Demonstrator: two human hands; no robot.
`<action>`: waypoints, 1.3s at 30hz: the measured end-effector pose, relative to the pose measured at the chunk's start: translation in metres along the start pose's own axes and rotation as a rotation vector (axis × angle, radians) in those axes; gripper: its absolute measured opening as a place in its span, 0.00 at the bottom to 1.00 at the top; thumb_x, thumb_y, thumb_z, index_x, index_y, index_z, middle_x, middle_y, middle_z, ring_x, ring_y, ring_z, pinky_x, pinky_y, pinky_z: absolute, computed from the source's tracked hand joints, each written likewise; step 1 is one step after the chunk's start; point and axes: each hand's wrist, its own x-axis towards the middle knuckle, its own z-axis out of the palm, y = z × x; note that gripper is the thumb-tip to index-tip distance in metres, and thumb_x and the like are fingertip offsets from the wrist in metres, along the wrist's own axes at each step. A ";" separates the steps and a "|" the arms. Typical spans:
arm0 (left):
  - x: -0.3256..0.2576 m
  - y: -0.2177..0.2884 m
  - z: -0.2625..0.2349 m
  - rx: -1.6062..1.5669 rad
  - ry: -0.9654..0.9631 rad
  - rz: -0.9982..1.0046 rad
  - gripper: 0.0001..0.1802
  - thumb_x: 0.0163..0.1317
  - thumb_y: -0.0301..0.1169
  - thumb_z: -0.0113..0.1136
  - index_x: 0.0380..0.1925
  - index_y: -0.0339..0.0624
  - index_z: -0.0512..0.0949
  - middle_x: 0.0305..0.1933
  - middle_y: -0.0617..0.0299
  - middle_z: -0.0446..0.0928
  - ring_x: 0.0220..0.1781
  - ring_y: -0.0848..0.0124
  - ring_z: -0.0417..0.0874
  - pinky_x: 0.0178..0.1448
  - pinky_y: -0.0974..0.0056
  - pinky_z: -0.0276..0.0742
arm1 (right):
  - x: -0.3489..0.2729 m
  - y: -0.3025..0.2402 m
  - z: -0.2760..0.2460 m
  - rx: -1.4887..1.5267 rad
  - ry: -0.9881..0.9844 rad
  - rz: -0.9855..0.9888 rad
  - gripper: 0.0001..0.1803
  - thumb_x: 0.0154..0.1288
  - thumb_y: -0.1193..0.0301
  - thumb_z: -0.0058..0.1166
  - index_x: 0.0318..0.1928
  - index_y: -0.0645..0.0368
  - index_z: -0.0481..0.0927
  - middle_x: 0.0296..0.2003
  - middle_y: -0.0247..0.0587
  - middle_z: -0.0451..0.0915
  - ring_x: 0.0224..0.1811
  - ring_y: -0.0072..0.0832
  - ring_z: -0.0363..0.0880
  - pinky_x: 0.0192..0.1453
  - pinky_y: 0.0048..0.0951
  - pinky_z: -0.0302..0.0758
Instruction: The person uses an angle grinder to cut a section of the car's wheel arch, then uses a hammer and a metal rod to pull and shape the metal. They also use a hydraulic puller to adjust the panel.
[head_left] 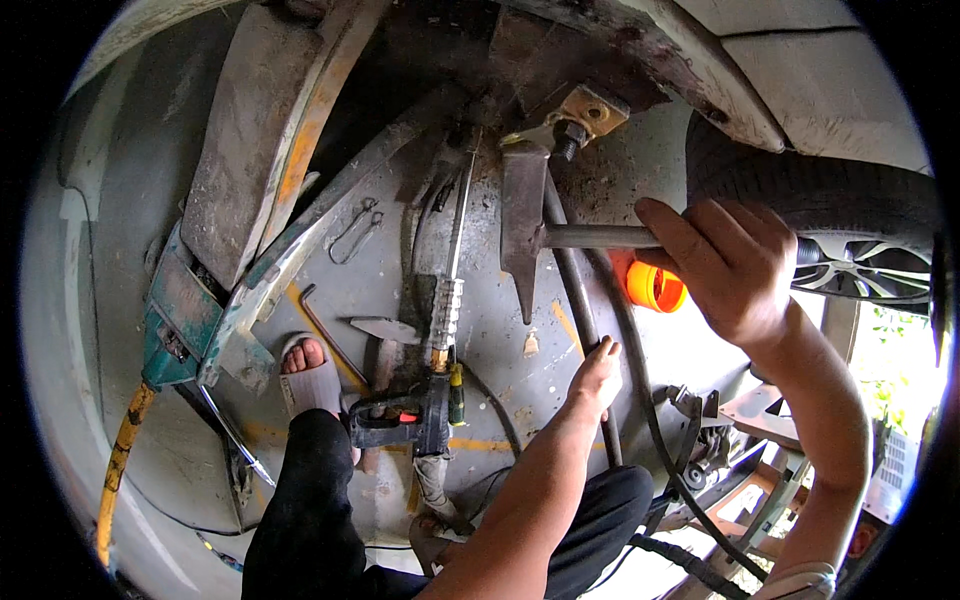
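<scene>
My right hand (735, 265), at the right of the head view, is closed around the handle of a hammer (523, 220) with a worn metal head tapering to a point. The hammer's head is raised just below a metal bracket with a bolt (590, 113) under the car body. My left hand (598, 378) is wrapped around a long dark metal bar (575, 290), which slants from near the bracket down to my knee. The hammer head hides part of the bar's upper end.
A teal jack (185, 310) with a yellow handle supports the left side. On the floor lie a power tool with a long bit (430, 415), another hammer (385, 330), an L-shaped wrench (330, 335) and a screwdriver (456, 395). An orange cup (655, 287) stands near a car wheel (850, 250).
</scene>
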 end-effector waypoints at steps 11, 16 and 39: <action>0.003 0.008 0.004 -0.010 0.012 -0.004 0.41 0.33 0.69 0.70 0.43 0.52 0.87 0.48 0.71 0.83 0.62 0.66 0.67 0.72 0.54 0.50 | 0.000 0.027 0.011 -0.068 0.105 0.235 0.15 0.58 0.62 0.65 0.44 0.52 0.83 0.25 0.34 0.78 0.22 0.29 0.80 0.22 0.32 0.75; 0.003 0.005 0.005 0.006 0.005 -0.013 0.41 0.33 0.69 0.70 0.42 0.52 0.87 0.48 0.70 0.83 0.63 0.65 0.67 0.71 0.55 0.51 | 0.009 -0.015 -0.009 -0.041 -0.023 -0.071 0.18 0.54 0.62 0.65 0.46 0.53 0.84 0.23 0.30 0.75 0.20 0.21 0.75 0.18 0.26 0.69; 0.003 0.003 0.005 -0.036 -0.016 -0.017 0.40 0.34 0.68 0.70 0.42 0.51 0.87 0.49 0.69 0.83 0.64 0.65 0.67 0.74 0.53 0.49 | -0.008 0.015 -0.003 -0.178 -0.023 0.106 0.12 0.53 0.63 0.61 0.38 0.51 0.85 0.23 0.28 0.76 0.21 0.26 0.77 0.21 0.29 0.73</action>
